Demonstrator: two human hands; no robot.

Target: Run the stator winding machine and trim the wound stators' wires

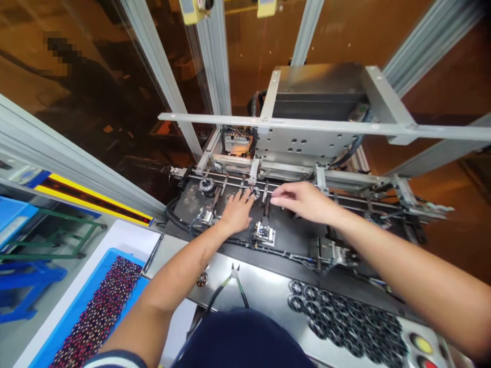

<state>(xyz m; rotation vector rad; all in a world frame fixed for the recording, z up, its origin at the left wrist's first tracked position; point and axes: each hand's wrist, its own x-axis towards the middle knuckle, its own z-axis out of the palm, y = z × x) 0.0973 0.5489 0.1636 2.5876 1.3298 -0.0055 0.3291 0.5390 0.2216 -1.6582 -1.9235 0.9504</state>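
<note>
My left hand [238,210] reaches over the dark bed of the machine, its fingers spread. Its fingertips are at a small round metal-and-black part [255,193] on the bed, partly covered by the hand. To its left sits another round coil-like part [207,186]. My right hand [301,200] is above the bed, a little right of that spot, with fingers bent toward the thumb as in a pinch. Whatever is between those fingertips, if anything, cannot be made out. Below and between the hands is a small metal clamp block [265,233].
Side cutters [235,276] lie on the metal ledge beside a loose round part [202,279]. Rows of black rings [345,317] cover the ledge at right, near a yellow button [422,343]. A blue tray [111,255] of coils stands left. A metal crossbar [326,125] spans above the bed.
</note>
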